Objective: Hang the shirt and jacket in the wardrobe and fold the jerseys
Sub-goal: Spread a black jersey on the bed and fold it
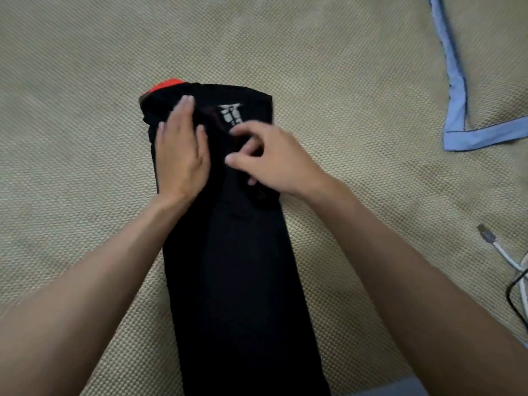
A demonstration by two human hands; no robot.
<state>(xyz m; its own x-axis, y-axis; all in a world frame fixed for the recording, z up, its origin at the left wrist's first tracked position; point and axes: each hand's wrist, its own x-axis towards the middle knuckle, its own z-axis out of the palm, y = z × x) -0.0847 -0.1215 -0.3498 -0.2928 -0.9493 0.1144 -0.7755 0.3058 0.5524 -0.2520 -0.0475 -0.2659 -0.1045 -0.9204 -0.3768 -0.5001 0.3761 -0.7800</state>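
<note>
A black jersey (237,267) lies folded into a long narrow strip on a woven beige mat (85,110), running from the bottom of the view toward the middle. Its far end shows a white print and a bit of red-orange trim. My left hand (180,155) presses flat on the left side of the far end, fingers straight. My right hand (271,161) is beside it on the right, fingers curled, pinching a fold of the black fabric near the print.
A second mat piece with light blue edging (457,110) lies at the upper right. White and black cables (511,270) with a plug trail in at the right edge.
</note>
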